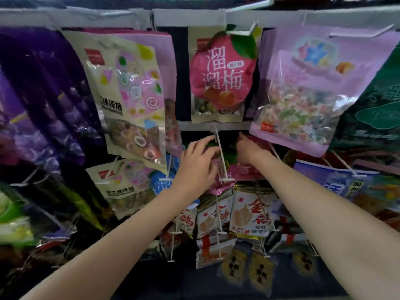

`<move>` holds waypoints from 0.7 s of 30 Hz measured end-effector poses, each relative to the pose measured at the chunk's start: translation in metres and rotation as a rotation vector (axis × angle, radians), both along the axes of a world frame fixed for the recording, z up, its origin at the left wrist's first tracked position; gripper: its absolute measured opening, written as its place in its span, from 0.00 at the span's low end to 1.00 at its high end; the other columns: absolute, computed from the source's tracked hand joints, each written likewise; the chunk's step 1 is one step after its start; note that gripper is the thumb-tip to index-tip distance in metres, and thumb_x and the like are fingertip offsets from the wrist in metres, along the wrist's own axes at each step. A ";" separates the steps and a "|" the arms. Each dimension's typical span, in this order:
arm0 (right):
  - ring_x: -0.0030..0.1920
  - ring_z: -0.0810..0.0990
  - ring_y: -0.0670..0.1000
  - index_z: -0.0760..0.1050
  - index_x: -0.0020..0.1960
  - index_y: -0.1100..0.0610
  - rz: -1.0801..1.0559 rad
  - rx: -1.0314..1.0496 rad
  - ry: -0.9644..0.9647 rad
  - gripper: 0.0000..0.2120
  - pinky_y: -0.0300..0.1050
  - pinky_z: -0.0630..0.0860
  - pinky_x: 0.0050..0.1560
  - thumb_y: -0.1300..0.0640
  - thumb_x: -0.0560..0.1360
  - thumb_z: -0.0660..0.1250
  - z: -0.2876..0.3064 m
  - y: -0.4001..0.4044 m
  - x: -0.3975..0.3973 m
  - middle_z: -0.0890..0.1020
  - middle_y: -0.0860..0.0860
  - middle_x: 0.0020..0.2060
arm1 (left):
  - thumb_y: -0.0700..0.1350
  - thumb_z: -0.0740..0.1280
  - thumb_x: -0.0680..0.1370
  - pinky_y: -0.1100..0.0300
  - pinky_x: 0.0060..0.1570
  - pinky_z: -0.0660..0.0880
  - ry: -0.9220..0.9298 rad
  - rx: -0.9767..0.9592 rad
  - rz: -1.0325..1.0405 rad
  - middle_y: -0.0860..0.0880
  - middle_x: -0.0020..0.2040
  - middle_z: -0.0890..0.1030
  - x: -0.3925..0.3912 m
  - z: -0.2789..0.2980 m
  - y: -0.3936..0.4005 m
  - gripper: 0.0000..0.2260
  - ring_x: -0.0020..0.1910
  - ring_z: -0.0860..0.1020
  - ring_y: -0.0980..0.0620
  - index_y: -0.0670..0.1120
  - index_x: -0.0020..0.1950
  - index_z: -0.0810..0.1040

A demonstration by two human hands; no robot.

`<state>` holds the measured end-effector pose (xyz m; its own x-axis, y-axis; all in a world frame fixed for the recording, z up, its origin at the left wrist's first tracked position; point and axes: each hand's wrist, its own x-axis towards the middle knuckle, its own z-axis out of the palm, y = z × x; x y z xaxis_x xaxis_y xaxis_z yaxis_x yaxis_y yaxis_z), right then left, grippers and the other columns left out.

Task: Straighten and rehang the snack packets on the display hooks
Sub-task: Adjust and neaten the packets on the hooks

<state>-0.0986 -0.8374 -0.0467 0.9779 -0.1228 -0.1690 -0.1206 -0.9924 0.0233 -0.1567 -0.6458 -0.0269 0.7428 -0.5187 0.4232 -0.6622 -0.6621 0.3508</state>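
A pink snack packet (218, 185) hangs on a white display hook (221, 156) in the middle row. My left hand (198, 161) grips this packet's left side, fingers curled round its top near the hook. My right hand (249, 152) reaches in on the right and holds the packet's upper right part; its fingertips are hidden behind the packets. Above them a pink plum packet (220, 76) hangs straight on the top hook (246, 32).
A tilted beige lollipop packet (127, 92) hangs upper left and a lilac candy packet (305, 94) tilts at upper right. White-and-gold packets (251, 215) and more hooks (173, 241) hang below my hands. Purple bags (43, 94) fill the left side.
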 end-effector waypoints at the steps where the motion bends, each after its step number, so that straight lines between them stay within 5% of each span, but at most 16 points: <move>1: 0.71 0.62 0.60 0.63 0.70 0.66 -0.023 -0.024 0.016 0.25 0.49 0.62 0.66 0.63 0.75 0.64 0.001 0.001 0.003 0.61 0.62 0.71 | 0.40 0.61 0.77 0.52 0.66 0.57 0.005 -0.001 -0.004 0.49 0.73 0.62 0.003 -0.001 0.004 0.17 0.70 0.58 0.48 0.45 0.66 0.71; 4: 0.65 0.68 0.61 0.70 0.64 0.67 -0.057 -0.057 0.049 0.17 0.41 0.67 0.44 0.64 0.76 0.61 0.011 0.003 0.004 0.69 0.63 0.65 | 0.39 0.60 0.77 0.56 0.67 0.55 0.038 0.020 -0.011 0.49 0.73 0.61 0.006 -0.005 0.012 0.17 0.70 0.58 0.48 0.44 0.67 0.70; 8: 0.63 0.71 0.57 0.72 0.63 0.62 -0.138 0.067 0.140 0.16 0.45 0.67 0.63 0.59 0.80 0.53 0.017 0.004 -0.015 0.75 0.57 0.62 | 0.39 0.61 0.77 0.52 0.65 0.58 0.050 0.024 -0.051 0.49 0.73 0.61 0.006 -0.001 0.006 0.18 0.69 0.58 0.47 0.45 0.67 0.70; 12: 0.45 0.77 0.54 0.76 0.55 0.64 -0.122 0.129 0.101 0.10 0.44 0.76 0.48 0.62 0.77 0.62 0.029 0.001 -0.028 0.79 0.55 0.44 | 0.41 0.59 0.77 0.52 0.65 0.57 0.078 0.054 -0.036 0.51 0.74 0.59 0.001 0.000 -0.005 0.19 0.70 0.56 0.48 0.47 0.69 0.67; 16: 0.35 0.74 0.53 0.71 0.36 0.61 -0.123 0.156 0.058 0.10 0.40 0.67 0.29 0.69 0.75 0.59 0.046 0.007 -0.059 0.74 0.53 0.34 | 0.42 0.57 0.78 0.57 0.62 0.55 0.088 0.097 -0.011 0.52 0.71 0.65 -0.007 -0.009 -0.015 0.18 0.69 0.59 0.51 0.48 0.69 0.69; 21: 0.27 0.66 0.50 0.63 0.29 0.57 -0.085 0.140 0.108 0.16 0.41 0.61 0.27 0.70 0.74 0.58 0.069 0.009 -0.104 0.67 0.52 0.28 | 0.50 0.58 0.79 0.58 0.60 0.50 0.016 0.085 -0.004 0.53 0.60 0.76 -0.026 -0.004 -0.028 0.15 0.65 0.65 0.52 0.50 0.64 0.74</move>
<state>-0.2030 -0.8287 0.0225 0.9403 -0.1724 -0.2935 -0.2087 -0.9732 -0.0970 -0.1825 -0.6737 -0.0306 0.7469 -0.5555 0.3654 -0.6598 -0.6870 0.3043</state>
